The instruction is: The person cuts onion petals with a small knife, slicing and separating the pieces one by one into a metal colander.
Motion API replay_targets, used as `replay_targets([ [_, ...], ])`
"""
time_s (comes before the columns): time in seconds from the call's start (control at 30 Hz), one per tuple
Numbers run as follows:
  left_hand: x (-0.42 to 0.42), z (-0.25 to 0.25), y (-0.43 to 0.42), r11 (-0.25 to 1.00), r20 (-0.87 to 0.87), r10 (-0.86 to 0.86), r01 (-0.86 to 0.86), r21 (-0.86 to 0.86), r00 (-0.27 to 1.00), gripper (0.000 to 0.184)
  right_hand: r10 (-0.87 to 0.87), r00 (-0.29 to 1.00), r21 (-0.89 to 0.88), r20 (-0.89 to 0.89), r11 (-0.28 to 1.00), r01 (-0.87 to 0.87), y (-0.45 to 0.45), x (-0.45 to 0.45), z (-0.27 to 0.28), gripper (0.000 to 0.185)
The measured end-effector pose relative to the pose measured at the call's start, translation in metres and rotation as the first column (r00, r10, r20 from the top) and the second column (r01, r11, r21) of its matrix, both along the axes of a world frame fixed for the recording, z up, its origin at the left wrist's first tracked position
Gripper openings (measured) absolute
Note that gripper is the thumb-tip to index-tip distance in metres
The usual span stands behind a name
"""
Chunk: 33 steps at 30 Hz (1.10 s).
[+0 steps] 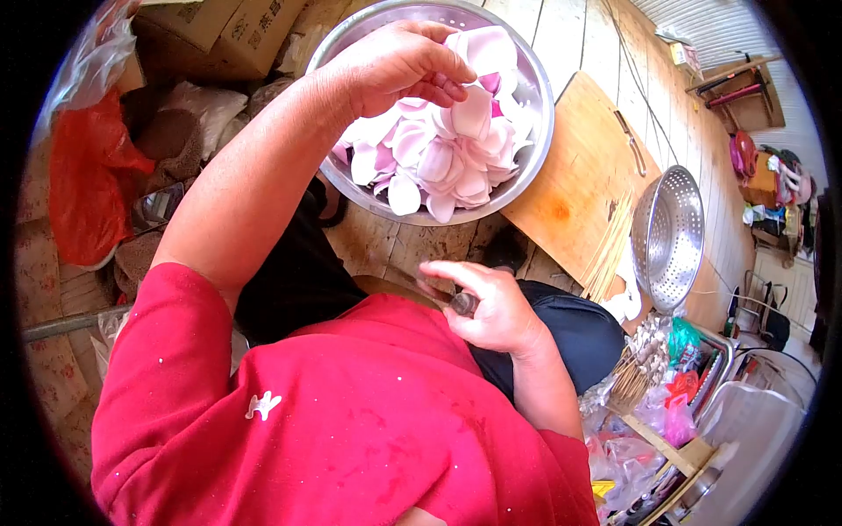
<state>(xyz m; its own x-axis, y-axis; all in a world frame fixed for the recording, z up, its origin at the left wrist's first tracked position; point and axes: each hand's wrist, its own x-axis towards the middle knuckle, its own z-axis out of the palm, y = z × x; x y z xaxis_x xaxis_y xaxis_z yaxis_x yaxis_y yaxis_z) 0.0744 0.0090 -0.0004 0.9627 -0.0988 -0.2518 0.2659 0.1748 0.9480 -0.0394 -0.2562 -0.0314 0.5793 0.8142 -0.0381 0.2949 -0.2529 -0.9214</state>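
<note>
Over the metal basin [541,131] reaches my left hand [408,68], its fingers loosely bent and apart, with no piece plainly gripped. Its fingertips are close to the heap of pale pink, petal-like pieces [438,167] in the basin; a few are deeper magenta. In front of my lap, my right hand [495,307] is closed around the dark handle of a small knife [462,303]. The knife's blade points left and is smeared by motion.
Right of the basin lies a wooden board [570,158] with another knife [630,142] and a bundle of thin sticks [610,250]. A perforated metal colander [671,237] stands tilted beside it. Cardboard boxes [237,39] and a red bag [92,175] are at left.
</note>
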Motion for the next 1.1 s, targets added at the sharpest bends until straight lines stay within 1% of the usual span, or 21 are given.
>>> replay_targets([
  [0.03,-0.002,0.002,-0.001,0.997,0.032,0.021,-0.024,0.073,0.999,0.045,-0.068,0.997,-0.001,-0.035,0.998,0.068,0.0,0.002,0.003,0.048],
  [0.07,-0.004,0.005,0.0,0.997,0.033,0.023,-0.025,0.071,0.999,0.045,-0.137,0.988,-0.005,-0.071,0.991,0.137,0.001,0.004,0.007,0.054],
  [0.1,-0.005,0.007,0.001,0.998,0.025,0.026,-0.028,0.059,0.999,0.049,-0.211,0.971,-0.088,-0.11,0.975,0.202,0.003,0.007,0.014,0.051],
  [0.13,-0.006,0.008,0.001,0.998,0.016,0.029,-0.029,0.047,0.999,0.054,-0.329,0.931,-0.086,-0.157,0.944,0.319,0.007,0.009,0.013,0.043],
  [0.17,-0.006,0.008,0.001,0.999,0.016,0.028,-0.029,0.045,0.999,0.054,-0.44,0.877,-0.108,-0.192,0.898,0.427,0.01,0.011,0.009,0.038],
  [0.2,-0.007,0.008,0.0,0.999,-0.011,0.019,-0.018,0.03,1.0,0.049,-0.545,0.808,-0.133,-0.223,0.838,0.529,0.013,0.013,0.004,0.034],
  [0.23,-0.007,0.007,-0.001,1.0,-0.038,0.008,-0.008,0.015,0.999,0.044,-0.596,0.755,-0.064,-0.275,0.794,0.604,0.019,0.016,0.001,0.027],
  [0.27,-0.009,0.007,-0.002,1.0,-0.039,0.007,-0.006,0.011,0.999,0.044,-0.635,0.735,-0.033,-0.238,0.762,0.647,0.022,0.02,-0.003,0.025],
  [0.33,-0.012,0.009,-0.003,0.998,-0.043,-0.057,0.056,-0.02,0.997,0.044,-0.682,0.691,-0.019,-0.239,0.715,0.699,0.028,0.026,-0.005,0.023],
  [0.47,-0.018,0.014,-0.004,0.995,-0.069,-0.093,0.092,-0.026,0.993,0.047,-0.694,0.688,-0.047,-0.211,0.711,0.702,0.036,0.035,-0.005,0.021],
  [0.53,-0.021,0.015,-0.003,0.993,-0.06,-0.106,0.103,-0.051,0.993,0.047,-0.673,0.696,-0.061,-0.25,0.729,0.682,0.04,0.035,-0.004,0.021],
  [0.67,-0.025,0.018,-0.002,0.988,-0.054,-0.132,0.127,-0.091,0.99,0.049,-0.682,0.71,-0.079,-0.176,0.729,0.68,0.046,0.038,-0.006,0.022],
  [0.8,-0.027,0.017,-0.001,0.99,-0.06,-0.132,0.128,-0.067,0.989,0.052,-0.681,0.709,-0.078,-0.184,0.729,0.68,0.05,0.039,-0.005,0.023],
  [0.87,-0.028,0.019,0.0,0.989,-0.062,-0.14,0.136,-0.065,0.988,0.054,-0.681,0.72,-0.083,-0.135,0.732,0.677,0.051,0.041,-0.007,0.024],
  [1.0,-0.03,0.02,0.001,0.99,-0.065,-0.128,0.125,-0.059,0.99,0.054,-0.677,0.723,-0.081,-0.136,0.735,0.673,0.053,0.041,-0.008,0.025],
  [1.1,-0.031,0.018,0.002,0.989,-0.049,-0.135,0.132,-0.064,0.99,0.052,-0.67,0.735,-0.1,-0.103,0.742,0.663,0.054,0.043,-0.008,0.024],
])
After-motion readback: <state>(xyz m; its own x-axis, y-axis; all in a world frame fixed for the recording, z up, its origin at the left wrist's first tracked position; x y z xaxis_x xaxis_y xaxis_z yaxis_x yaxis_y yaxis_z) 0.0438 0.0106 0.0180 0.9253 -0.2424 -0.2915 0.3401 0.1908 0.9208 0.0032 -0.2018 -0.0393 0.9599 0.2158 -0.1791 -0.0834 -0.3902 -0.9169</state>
